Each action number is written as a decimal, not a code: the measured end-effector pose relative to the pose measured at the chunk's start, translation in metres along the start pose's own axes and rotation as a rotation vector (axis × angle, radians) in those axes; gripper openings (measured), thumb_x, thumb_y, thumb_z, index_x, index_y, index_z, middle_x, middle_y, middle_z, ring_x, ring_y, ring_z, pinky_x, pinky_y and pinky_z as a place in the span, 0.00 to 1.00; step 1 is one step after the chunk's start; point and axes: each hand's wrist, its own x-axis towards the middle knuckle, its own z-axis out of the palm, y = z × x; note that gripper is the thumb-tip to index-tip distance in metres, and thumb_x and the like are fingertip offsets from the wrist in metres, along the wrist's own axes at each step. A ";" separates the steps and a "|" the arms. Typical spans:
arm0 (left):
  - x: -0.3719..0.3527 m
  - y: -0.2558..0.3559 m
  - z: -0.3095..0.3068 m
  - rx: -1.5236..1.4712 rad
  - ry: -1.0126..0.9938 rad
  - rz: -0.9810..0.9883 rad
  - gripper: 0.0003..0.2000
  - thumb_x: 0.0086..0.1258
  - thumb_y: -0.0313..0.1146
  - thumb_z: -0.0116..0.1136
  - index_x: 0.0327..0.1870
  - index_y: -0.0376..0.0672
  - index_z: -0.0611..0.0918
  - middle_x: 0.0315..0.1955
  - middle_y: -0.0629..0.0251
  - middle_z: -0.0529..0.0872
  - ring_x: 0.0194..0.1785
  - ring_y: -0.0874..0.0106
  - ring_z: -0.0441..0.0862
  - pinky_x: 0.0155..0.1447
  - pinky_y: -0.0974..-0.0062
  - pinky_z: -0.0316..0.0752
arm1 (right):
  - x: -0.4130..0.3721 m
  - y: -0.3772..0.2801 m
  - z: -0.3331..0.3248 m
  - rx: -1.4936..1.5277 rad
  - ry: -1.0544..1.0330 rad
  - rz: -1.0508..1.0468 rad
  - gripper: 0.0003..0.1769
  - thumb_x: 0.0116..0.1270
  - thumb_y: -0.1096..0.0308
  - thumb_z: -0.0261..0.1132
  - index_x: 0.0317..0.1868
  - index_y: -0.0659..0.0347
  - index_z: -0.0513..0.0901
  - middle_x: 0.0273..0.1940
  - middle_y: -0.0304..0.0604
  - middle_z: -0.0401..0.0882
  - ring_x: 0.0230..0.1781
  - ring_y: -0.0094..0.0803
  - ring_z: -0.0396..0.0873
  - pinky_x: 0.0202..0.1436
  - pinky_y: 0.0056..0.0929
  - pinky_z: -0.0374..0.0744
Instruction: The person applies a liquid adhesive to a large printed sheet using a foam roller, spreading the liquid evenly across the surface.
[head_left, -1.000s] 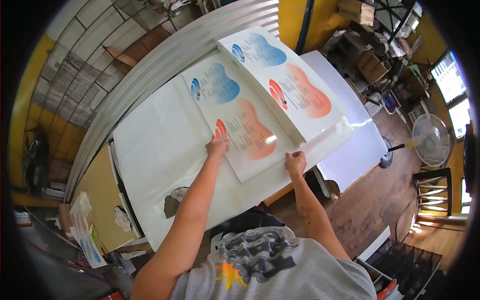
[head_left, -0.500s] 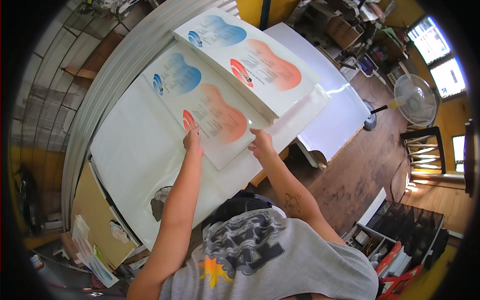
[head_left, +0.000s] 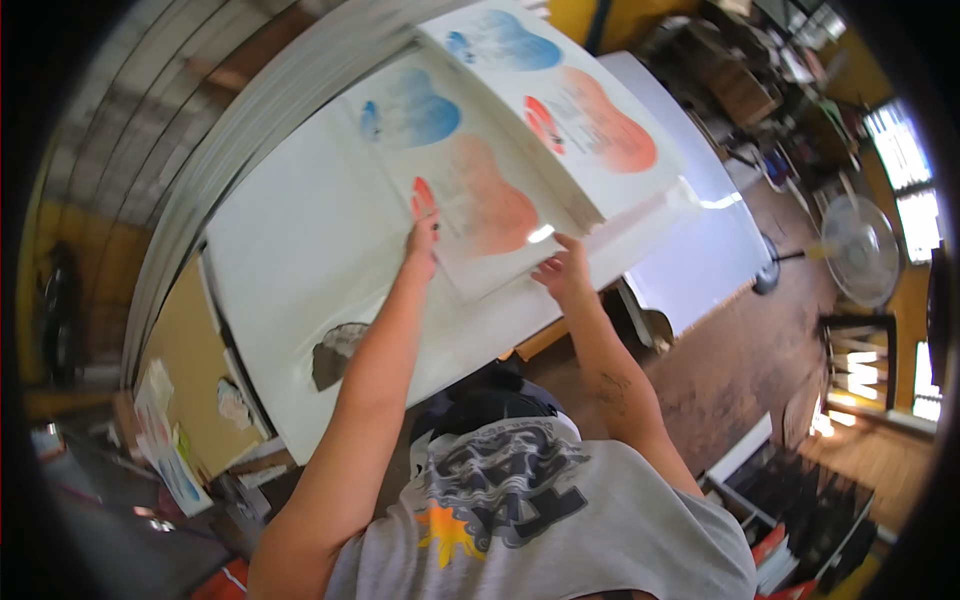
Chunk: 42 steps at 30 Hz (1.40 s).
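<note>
A person in a grey shirt [head_left: 530, 515] with a yellow sun motif leans over a broad white worktop [head_left: 275, 235], both arms extended above a glossy printed sheet [head_left: 490, 215]. The sheet lies near the middle of the worktop, its blue rounded print at the far end and its orange-red one closer to the person. The left hand [head_left: 424, 240] is at the sheet's left edge, beside a small red oval; blur hides the fingertips, and it cannot be told whether they pinch the edge. The right hand [head_left: 560, 266] is at the sheet's near right corner, thumb and fingers spread apart; whether they touch the paper is unclear. A patch of glare shines just beyond that hand.

Directly to the right of the sheet, a raised block [head_left: 622, 190] carries a matching print [head_left: 590, 120] in the same two colours. A dark grey, irregular object [head_left: 333, 362] rests on the worktop to the left of the person's left forearm. A second pale table [head_left: 700, 265] adjoins on the right, with a round fan [head_left: 862, 250] and a dark-framed chair [head_left: 862, 365] beyond it on the brown floor [head_left: 725, 345]. At left stands a tan board [head_left: 190, 365], below a curved sheet of ribbed metal [head_left: 200, 150] running along the worktop's far side.
</note>
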 end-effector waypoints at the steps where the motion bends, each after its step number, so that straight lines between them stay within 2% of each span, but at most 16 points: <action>1: 0.009 -0.006 -0.007 0.071 -0.046 0.037 0.32 0.61 0.56 0.63 0.55 0.35 0.79 0.44 0.60 0.81 0.47 0.63 0.79 0.54 0.62 0.74 | 0.012 0.004 -0.011 -0.011 -0.044 0.000 0.34 0.60 0.52 0.69 0.54 0.74 0.71 0.48 0.50 0.69 0.50 0.43 0.70 0.65 0.63 0.66; 2: 0.026 -0.018 -0.015 0.141 -0.077 0.080 0.38 0.60 0.58 0.64 0.61 0.32 0.76 0.49 0.56 0.81 0.50 0.61 0.80 0.55 0.60 0.75 | 0.030 0.011 -0.026 -0.016 -0.048 -0.016 0.33 0.60 0.52 0.68 0.53 0.72 0.72 0.43 0.45 0.66 0.45 0.40 0.68 0.64 0.65 0.67; 4: -0.003 -0.030 -0.014 0.507 0.330 0.216 0.59 0.53 0.66 0.66 0.76 0.27 0.57 0.59 0.32 0.75 0.61 0.48 0.77 0.63 0.55 0.74 | 0.007 0.017 -0.037 -0.161 -0.028 -0.102 0.34 0.62 0.52 0.67 0.61 0.67 0.71 0.43 0.44 0.66 0.48 0.41 0.68 0.63 0.66 0.72; 7: -0.118 -0.050 -0.066 0.607 0.385 0.749 0.34 0.61 0.39 0.67 0.68 0.33 0.72 0.46 0.45 0.85 0.51 0.55 0.84 0.54 0.61 0.79 | -0.007 0.053 -0.076 -0.295 -0.146 -0.201 0.30 0.69 0.58 0.62 0.67 0.64 0.70 0.56 0.48 0.71 0.59 0.40 0.72 0.62 0.49 0.76; 9: -0.218 -0.061 -0.119 0.309 0.110 0.667 0.16 0.66 0.26 0.58 0.55 0.39 0.83 0.25 0.61 0.86 0.28 0.61 0.85 0.37 0.68 0.80 | -0.048 0.083 -0.083 -0.404 -0.237 -0.140 0.08 0.69 0.66 0.61 0.43 0.59 0.80 0.33 0.37 0.78 0.34 0.28 0.78 0.37 0.31 0.78; 11: -0.265 -0.126 -0.190 0.530 0.180 0.803 0.10 0.70 0.29 0.57 0.49 0.42 0.84 0.29 0.52 0.86 0.32 0.52 0.85 0.37 0.62 0.78 | -0.075 0.132 -0.088 -0.663 -0.222 -0.105 0.08 0.61 0.70 0.63 0.24 0.56 0.77 0.20 0.35 0.71 0.17 0.27 0.70 0.17 0.26 0.66; 13: -0.333 -0.186 -0.249 0.562 0.437 0.739 0.08 0.73 0.35 0.58 0.42 0.41 0.85 0.28 0.50 0.85 0.33 0.51 0.84 0.38 0.58 0.77 | -0.113 0.188 -0.084 -0.837 -0.302 0.074 0.05 0.62 0.69 0.64 0.29 0.59 0.80 0.21 0.36 0.74 0.18 0.29 0.73 0.20 0.25 0.72; 15: -0.401 -0.260 -0.310 0.498 0.602 0.320 0.16 0.72 0.46 0.59 0.42 0.41 0.87 0.27 0.53 0.87 0.30 0.58 0.85 0.37 0.62 0.78 | -0.146 0.245 -0.065 -1.146 -0.503 0.171 0.06 0.64 0.69 0.64 0.38 0.61 0.83 0.25 0.36 0.77 0.22 0.26 0.77 0.23 0.24 0.75; 19: -0.519 -0.358 -0.376 0.279 0.924 0.236 0.16 0.67 0.46 0.66 0.45 0.42 0.88 0.26 0.63 0.86 0.28 0.69 0.82 0.36 0.69 0.77 | -0.201 0.346 -0.006 -1.522 -0.931 0.139 0.10 0.66 0.68 0.65 0.45 0.62 0.84 0.31 0.36 0.81 0.26 0.22 0.78 0.27 0.21 0.77; 21: -0.576 -0.333 -0.380 0.086 0.961 0.100 0.16 0.65 0.44 0.69 0.46 0.42 0.89 0.26 0.67 0.85 0.28 0.74 0.80 0.35 0.71 0.76 | -0.213 0.399 0.027 -1.598 -1.045 0.113 0.10 0.66 0.67 0.66 0.44 0.62 0.84 0.32 0.36 0.82 0.27 0.21 0.78 0.27 0.20 0.76; 23: -0.626 -0.270 -0.398 -0.116 0.638 0.183 0.16 0.61 0.41 0.74 0.45 0.42 0.89 0.33 0.72 0.85 0.33 0.80 0.78 0.39 0.76 0.74 | -0.241 0.448 0.056 -1.646 -1.128 0.089 0.10 0.66 0.68 0.65 0.44 0.63 0.84 0.33 0.36 0.82 0.27 0.21 0.78 0.29 0.20 0.77; 29: -0.750 -0.167 -0.479 -0.072 -0.505 1.311 0.21 0.57 0.50 0.77 0.39 0.41 0.87 0.41 0.61 0.82 0.44 0.67 0.77 0.53 0.71 0.71 | -0.319 0.559 0.116 -1.780 -1.397 0.008 0.10 0.65 0.66 0.68 0.41 0.64 0.86 0.30 0.37 0.83 0.26 0.21 0.79 0.29 0.22 0.76; 31: -0.792 -0.170 -0.493 0.007 -0.456 1.228 0.14 0.69 0.46 0.68 0.39 0.44 0.89 0.42 0.63 0.83 0.45 0.63 0.79 0.64 0.52 0.64 | -0.333 0.585 0.133 -1.839 -1.484 0.010 0.11 0.65 0.66 0.69 0.41 0.64 0.86 0.31 0.37 0.84 0.27 0.22 0.80 0.30 0.23 0.77; 35: -0.806 -0.172 -0.559 0.017 -0.239 1.262 0.12 0.73 0.42 0.64 0.35 0.43 0.89 0.44 0.62 0.86 0.47 0.63 0.81 0.66 0.53 0.62 | -0.332 0.634 0.183 -2.019 -1.533 -0.074 0.09 0.64 0.68 0.68 0.41 0.64 0.86 0.31 0.38 0.83 0.27 0.23 0.79 0.29 0.23 0.76; 41: -0.824 -0.128 -0.663 0.084 0.099 1.143 0.09 0.71 0.33 0.66 0.31 0.38 0.87 0.35 0.58 0.90 0.36 0.67 0.87 0.55 0.61 0.79 | -0.285 0.725 0.299 -2.045 -1.494 -0.235 0.11 0.61 0.69 0.67 0.42 0.65 0.86 0.25 0.43 0.83 0.27 0.30 0.81 0.28 0.27 0.77; 42: -0.829 -0.124 -0.675 0.162 0.357 1.145 0.11 0.66 0.38 0.71 0.33 0.39 0.86 0.34 0.59 0.89 0.34 0.65 0.88 0.49 0.63 0.83 | -0.270 0.743 0.316 -2.082 -1.453 -0.617 0.13 0.59 0.68 0.68 0.42 0.66 0.86 0.30 0.47 0.85 0.32 0.37 0.84 0.37 0.33 0.80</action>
